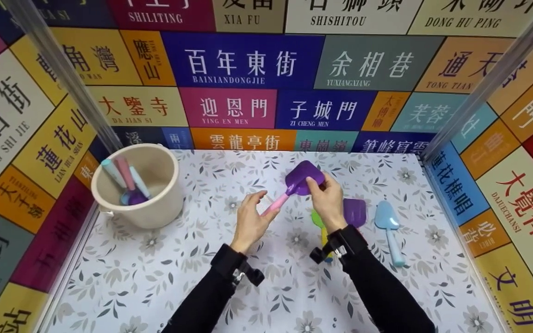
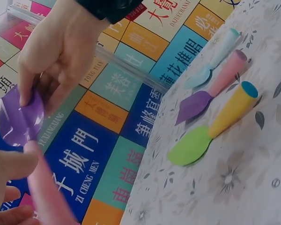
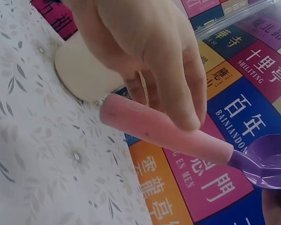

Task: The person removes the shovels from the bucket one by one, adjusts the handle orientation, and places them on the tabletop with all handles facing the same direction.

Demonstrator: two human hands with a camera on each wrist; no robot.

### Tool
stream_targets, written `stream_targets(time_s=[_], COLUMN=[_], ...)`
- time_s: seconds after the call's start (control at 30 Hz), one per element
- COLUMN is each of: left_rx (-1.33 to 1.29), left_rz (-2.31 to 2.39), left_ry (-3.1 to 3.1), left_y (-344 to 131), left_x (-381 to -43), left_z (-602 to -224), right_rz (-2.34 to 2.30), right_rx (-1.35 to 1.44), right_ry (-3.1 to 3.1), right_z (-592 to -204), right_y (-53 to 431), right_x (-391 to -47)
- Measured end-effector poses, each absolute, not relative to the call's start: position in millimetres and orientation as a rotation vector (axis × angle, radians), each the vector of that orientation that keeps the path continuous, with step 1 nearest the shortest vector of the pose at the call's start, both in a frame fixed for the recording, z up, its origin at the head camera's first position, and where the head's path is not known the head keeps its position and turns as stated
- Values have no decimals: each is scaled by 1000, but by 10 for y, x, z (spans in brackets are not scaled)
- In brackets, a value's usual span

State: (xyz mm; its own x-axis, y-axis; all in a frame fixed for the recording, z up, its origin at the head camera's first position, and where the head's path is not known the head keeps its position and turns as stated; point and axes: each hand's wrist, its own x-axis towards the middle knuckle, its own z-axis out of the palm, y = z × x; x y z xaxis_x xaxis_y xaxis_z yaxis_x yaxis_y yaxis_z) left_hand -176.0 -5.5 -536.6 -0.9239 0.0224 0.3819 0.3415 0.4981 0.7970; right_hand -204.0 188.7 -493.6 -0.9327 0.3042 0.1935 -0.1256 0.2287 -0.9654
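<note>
A toy shovel with a purple scoop (image 1: 300, 178) and a pink handle (image 3: 164, 129) is held above the table, its scoop up and to the right. My right hand (image 1: 327, 196) pinches the edge of the scoop, thumb on its face. My left hand (image 1: 251, 222) is at the handle, its thumb against it and its other fingers spread apart from it. On the table to the right lie a green shovel with a yellow handle (image 2: 233, 110), a purple shovel with a pink handle (image 2: 228, 72) and a light blue shovel (image 1: 388, 219).
A cream bucket (image 1: 168, 203) stands at the back left with several toy shovels (image 1: 130, 178) inside, handles up. Printed panels (image 1: 243, 60) enclose the back and sides of the table (image 1: 164, 277), which has a floral cover.
</note>
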Motion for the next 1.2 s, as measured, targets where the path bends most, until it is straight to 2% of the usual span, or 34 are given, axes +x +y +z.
stream_targets(time_s=[0.23, 0.43, 0.77, 1.2], left_rx=[-587, -714, -929, -999], left_rz=[-1614, -1932, -2033, -1988], left_ry=[-2703, -2831, -2889, -2868], left_y=[-275, -304, -232, -146], left_x=[-1850, -1955, -2064, -2019], left_z=[-5334, -5402, -5503, -5632], right_rz=[1690, 1623, 1630, 1615], right_rx=[-53, 94, 283, 324], right_ry=[-2360, -2540, -2593, -2574], right_z=[-4840, -4760, -4759, -4798], right_y=[2093, 2174, 2163, 2126], right_x=[-2099, -2163, -2228, -2188])
